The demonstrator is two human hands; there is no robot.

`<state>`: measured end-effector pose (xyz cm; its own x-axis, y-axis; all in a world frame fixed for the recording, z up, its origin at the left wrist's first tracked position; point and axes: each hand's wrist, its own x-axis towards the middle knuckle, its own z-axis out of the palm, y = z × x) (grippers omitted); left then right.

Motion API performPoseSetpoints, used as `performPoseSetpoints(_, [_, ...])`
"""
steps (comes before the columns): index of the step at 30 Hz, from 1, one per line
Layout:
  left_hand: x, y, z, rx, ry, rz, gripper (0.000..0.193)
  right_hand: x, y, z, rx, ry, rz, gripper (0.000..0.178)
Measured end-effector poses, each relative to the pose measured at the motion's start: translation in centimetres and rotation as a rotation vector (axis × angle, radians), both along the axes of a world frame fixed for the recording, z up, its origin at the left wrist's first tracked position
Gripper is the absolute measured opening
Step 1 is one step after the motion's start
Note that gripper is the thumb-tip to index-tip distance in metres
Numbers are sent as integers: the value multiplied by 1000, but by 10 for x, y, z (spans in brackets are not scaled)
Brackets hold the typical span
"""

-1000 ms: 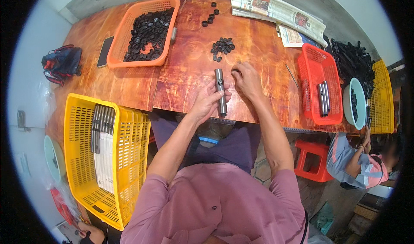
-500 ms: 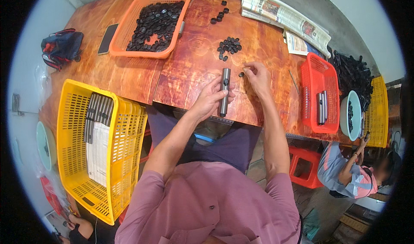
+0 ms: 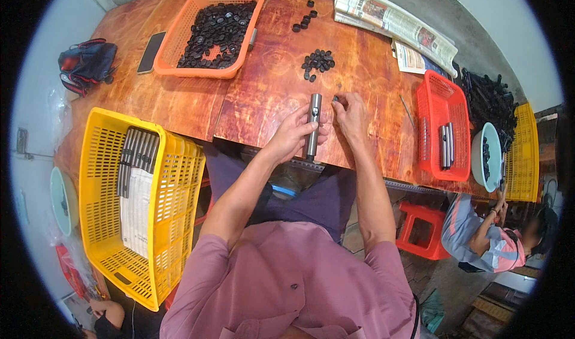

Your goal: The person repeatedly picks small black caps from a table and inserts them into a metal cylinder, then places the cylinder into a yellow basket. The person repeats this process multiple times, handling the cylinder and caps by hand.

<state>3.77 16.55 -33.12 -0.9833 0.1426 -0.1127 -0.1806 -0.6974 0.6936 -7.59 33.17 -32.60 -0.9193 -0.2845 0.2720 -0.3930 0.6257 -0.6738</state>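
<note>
My left hand point(image 3: 292, 134) is wrapped round a grey metal tube point(image 3: 312, 140) with a dark lower end, held upright in the picture over the table's near edge. A dark round fitting shows on the tube's side, just above my thumb. To the right of the tube, my right hand point(image 3: 352, 118) pinches a small black cap point(image 3: 335, 99) between thumb and fingertips, apart from the tube. Beyond both hands lies a loose cluster of black caps point(image 3: 317, 62) on the wooden table point(image 3: 263, 93).
An orange basket point(image 3: 197, 72) of black caps stands far left, beside a phone point(image 3: 151, 53). At left, a yellow crate point(image 3: 153, 219) holds several tubes. On the right are a red basket point(image 3: 426, 141) with tubes, a pale green bowl point(image 3: 479, 153) and newspapers point(image 3: 395, 24). A co-worker point(image 3: 485, 237) sits beyond.
My right hand has drawn slightly left, nearer the tube, and the small cap that was by its fingertips on the table is now pinched in it. My left hand stays put.
</note>
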Motion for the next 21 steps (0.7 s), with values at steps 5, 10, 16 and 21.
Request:
performPoseSetpoints(5, [1, -1, 1, 1, -42, 13, 59, 2, 1, -1, -41, 10, 10, 20])
performPoseSetpoints(10, [-1, -2, 3, -12, -47, 23, 60, 5, 2, -1, -21, 40, -1, 20])
performPoseSetpoints(16, [2, -1, 4, -7, -39, 37, 64, 7, 3, -3, -26, 50, 7, 20])
performPoseSetpoints(21, [2, 0, 6, -8, 5, 36, 68, 6, 4, -2, -16, 54, 2, 19])
